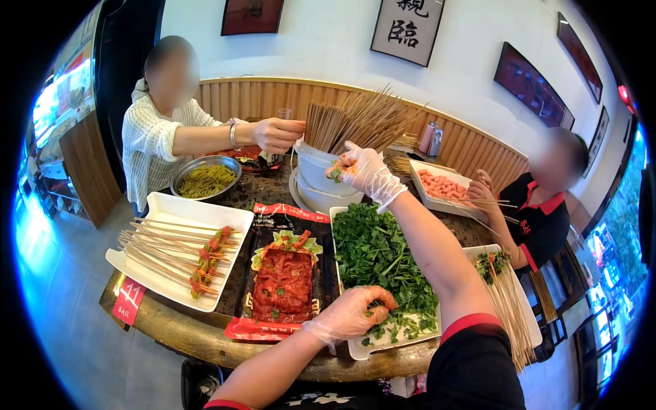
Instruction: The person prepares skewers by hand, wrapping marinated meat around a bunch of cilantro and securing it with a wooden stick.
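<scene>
In a clear plastic glove, my right hand (359,171) is raised at the front of a white bucket (320,169) packed with bamboo skewers (353,120). Green leaf bits cling to its bent fingers; whether it grips anything is unclear. My left hand (359,312), gloved too, rests with curled fingers at the near left of the cilantro (379,251), leaf bits between thumb and fingers. The cilantro lies in a white tray (369,351). Left of it, an opened black and red package (241,328) holds red marinated meat slices (282,287).
A person in a white knit reaches to the skewers from the left, near a steel bowl of green beans (207,179). Loaded skewers (169,256) lie on a left tray. At right, another person handles skewers by a tray of pink pieces (443,187); cilantro skewers (505,302) lie nearer.
</scene>
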The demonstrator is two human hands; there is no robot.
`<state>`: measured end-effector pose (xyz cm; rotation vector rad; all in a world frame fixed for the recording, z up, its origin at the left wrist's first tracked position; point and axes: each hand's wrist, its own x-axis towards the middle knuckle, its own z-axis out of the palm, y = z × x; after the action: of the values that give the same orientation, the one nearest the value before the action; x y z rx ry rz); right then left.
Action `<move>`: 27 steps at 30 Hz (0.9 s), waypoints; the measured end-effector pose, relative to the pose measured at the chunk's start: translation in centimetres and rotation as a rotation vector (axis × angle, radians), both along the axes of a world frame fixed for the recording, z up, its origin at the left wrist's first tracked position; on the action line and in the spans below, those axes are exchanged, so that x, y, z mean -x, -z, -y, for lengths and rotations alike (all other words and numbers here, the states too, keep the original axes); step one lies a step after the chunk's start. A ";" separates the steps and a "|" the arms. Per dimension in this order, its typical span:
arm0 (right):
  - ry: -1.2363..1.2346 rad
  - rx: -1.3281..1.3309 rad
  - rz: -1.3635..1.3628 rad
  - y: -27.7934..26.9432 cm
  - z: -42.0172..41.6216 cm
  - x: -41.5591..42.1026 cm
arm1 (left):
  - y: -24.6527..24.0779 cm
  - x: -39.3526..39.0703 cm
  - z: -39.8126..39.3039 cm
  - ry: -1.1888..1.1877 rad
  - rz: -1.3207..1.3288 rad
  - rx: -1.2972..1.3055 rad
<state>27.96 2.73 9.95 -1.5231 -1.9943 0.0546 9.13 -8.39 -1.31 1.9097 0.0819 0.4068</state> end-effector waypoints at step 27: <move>0.371 -0.298 -0.675 -6.7 -0.1 -7.2 | -0.3 0.4 0.2 -0.013 0.051 0.061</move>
<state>35.18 2.82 16.68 -1.4093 -1.1247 0.0980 8.78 -8.59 -1.02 1.8382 0.0726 0.4565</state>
